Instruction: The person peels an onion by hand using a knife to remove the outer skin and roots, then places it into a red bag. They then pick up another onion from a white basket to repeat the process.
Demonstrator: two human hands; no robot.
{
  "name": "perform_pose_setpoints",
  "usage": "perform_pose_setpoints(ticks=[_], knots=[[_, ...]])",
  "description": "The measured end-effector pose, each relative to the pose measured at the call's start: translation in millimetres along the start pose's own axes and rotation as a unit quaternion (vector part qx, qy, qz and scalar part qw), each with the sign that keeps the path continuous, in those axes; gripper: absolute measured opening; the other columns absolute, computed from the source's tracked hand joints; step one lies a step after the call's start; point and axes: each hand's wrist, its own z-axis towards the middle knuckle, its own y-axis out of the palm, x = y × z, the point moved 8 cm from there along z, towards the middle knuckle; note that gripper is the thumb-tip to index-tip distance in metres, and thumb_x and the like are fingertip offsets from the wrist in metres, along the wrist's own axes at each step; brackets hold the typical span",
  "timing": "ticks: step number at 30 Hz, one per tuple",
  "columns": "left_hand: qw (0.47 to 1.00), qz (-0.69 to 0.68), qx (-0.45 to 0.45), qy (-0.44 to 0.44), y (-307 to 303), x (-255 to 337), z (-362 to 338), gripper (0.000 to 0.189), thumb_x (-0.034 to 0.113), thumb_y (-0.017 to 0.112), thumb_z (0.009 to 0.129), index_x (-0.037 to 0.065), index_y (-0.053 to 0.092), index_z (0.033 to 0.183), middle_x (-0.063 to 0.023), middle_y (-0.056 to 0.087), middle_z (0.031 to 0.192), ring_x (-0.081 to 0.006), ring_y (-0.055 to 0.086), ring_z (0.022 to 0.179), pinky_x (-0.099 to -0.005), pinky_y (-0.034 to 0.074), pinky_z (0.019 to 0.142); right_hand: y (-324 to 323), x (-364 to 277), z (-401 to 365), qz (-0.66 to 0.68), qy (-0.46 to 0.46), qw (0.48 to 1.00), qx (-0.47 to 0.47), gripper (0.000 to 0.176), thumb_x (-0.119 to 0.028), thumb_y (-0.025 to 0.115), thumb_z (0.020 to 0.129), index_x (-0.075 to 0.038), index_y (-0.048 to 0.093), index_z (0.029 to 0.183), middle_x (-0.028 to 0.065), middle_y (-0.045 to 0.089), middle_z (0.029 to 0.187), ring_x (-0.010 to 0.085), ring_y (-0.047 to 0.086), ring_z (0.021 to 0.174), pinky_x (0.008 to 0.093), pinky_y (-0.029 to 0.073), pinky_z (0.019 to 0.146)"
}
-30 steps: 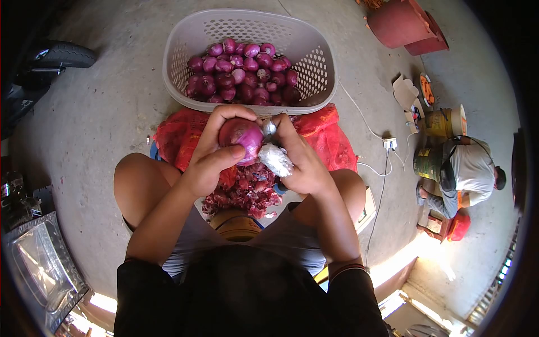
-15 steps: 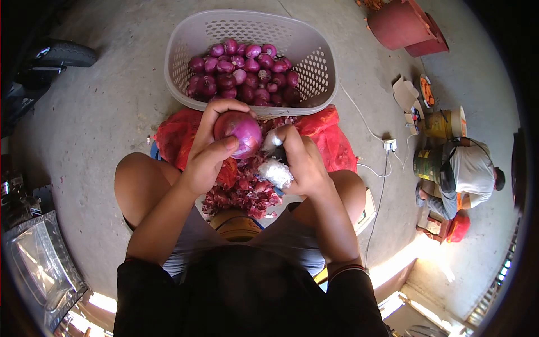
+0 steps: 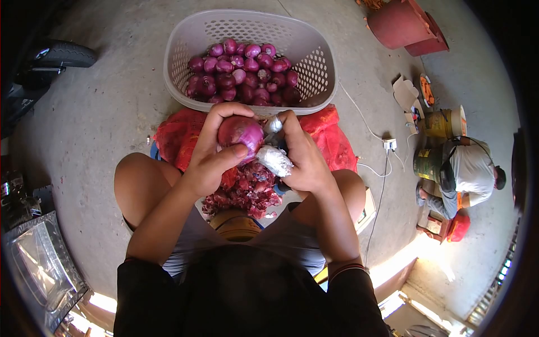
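My left hand (image 3: 206,167) is closed round a large red onion (image 3: 240,133), thumb in front and fingers over the top. Close against the onion's right side is my right hand (image 3: 307,164), its thumb and forefinger wrapped in something white and silvery. Those fingers are curled in a grip, and a small dark part shows between them, but I cannot make out what it is. Below both hands lies a heap of red onion skins (image 3: 238,194). Just beyond them stands a grey perforated basket (image 3: 250,25) holding many peeled-looking red onions (image 3: 247,76).
Red mesh sacking (image 3: 331,146) lies on both sides of the skins. A white cable with a socket block (image 3: 389,145) runs along the floor at right. Farther right, another person (image 3: 471,171) sits bent near buckets (image 3: 443,123). A wheel (image 3: 67,54) stands at far left.
The onion in my left hand has shifted slightly right and turned. My right hand's wrapped fingers have risen a little and now meet the onion's right side.
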Motion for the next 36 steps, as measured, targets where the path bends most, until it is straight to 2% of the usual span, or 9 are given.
perform_pose_setpoints(ticks=[10,13,19,22,25,28,33,36], knots=[[0.998,0.046,0.013,0.036,1,8,0,0.052,0.030,0.055,0.079,0.000,0.039,0.117,-0.0156,0.045,0.114,-0.0232,0.044,0.110,-0.0350,0.031,0.097,9,6,0,0.047,-0.009,0.999,0.012,0.044,-0.024,0.064,0.078,-0.003,0.034,0.102,0.0195,0.055,0.077,0.0423,0.058,0.073,0.0414,0.044,0.061],[0.998,0.048,0.017,0.037,1,8,0,0.051,0.029,0.055,0.079,0.000,0.039,0.118,-0.0154,0.045,0.115,-0.0230,0.044,0.110,-0.0349,0.031,0.097,7,-1,2,0.045,-0.015,0.999,0.012,0.043,-0.017,0.063,0.074,-0.002,0.034,0.102,0.0200,0.055,0.073,0.0427,0.057,0.071,0.0433,0.044,0.059],[0.998,0.048,0.016,0.036,0,4,-1,0.050,0.027,0.054,0.079,-0.001,0.039,0.118,-0.0158,0.045,0.116,-0.0227,0.044,0.111,-0.0348,0.031,0.098,6,-7,-1,-0.102,-0.074,0.992,0.015,0.043,-0.011,0.062,0.063,-0.001,0.040,0.098,0.0219,0.054,0.066,0.0417,0.057,0.067,0.0485,0.042,0.056],[0.999,0.035,0.018,0.031,-1,3,0,0.051,0.027,0.053,0.080,-0.001,0.038,0.119,-0.0161,0.045,0.117,-0.0226,0.044,0.112,-0.0348,0.031,0.099,5,-12,-1,-0.133,-0.077,0.988,0.016,0.040,-0.012,0.063,0.063,-0.001,0.044,0.096,0.0217,0.056,0.069,0.0401,0.057,0.067,0.0477,0.043,0.056],[0.999,0.022,0.019,0.027,-2,2,-1,0.051,0.028,0.053,0.080,-0.001,0.038,0.119,-0.0164,0.045,0.117,-0.0225,0.044,0.113,-0.0347,0.031,0.099,7,-18,-2,-0.132,-0.119,0.984,0.002,0.041,-0.013,0.065,0.061,-0.001,0.045,0.095,0.0207,0.056,0.072,0.0392,0.058,0.067,0.0473,0.044,0.057],[0.999,0.010,0.020,0.027,-2,3,0,0.052,0.029,0.053,0.081,-0.001,0.037,0.120,-0.0165,0.046,0.117,-0.0226,0.044,0.112,-0.0346,0.032,0.099,4,-17,-5,-0.134,-0.143,0.981,0.008,0.042,-0.017,0.067,0.064,-0.001,0.045,0.096,0.0199,0.057,0.076,0.0393,0.058,0.069,0.0450,0.045,0.058],[0.999,0.007,0.023,0.022,-4,3,0,0.052,0.029,0.054,0.081,-0.001,0.037,0.120,-0.0163,0.045,0.117,-0.0227,0.045,0.111,-0.0342,0.032,0.098,-6,-5,-1,-0.037,-0.068,0.996,0.041,0.039,-0.024,0.068,0.072,-0.002,0.044,0.095,0.0191,0.057,0.075,0.0407,0.058,0.072,0.0427,0.045,0.061],[0.999,-0.030,0.015,0.025,-1,4,0,0.046,0.015,0.057,0.079,0.003,0.040,0.119,-0.0092,0.044,0.114,-0.0172,0.044,0.107,-0.0310,0.034,0.094,-5,-7,1,-0.002,-0.044,0.999,0.032,0.039,-0.024,0.067,0.074,-0.002,0.043,0.095,0.0191,0.057,0.074,0.0414,0.058,0.073,0.0433,0.045,0.061]])
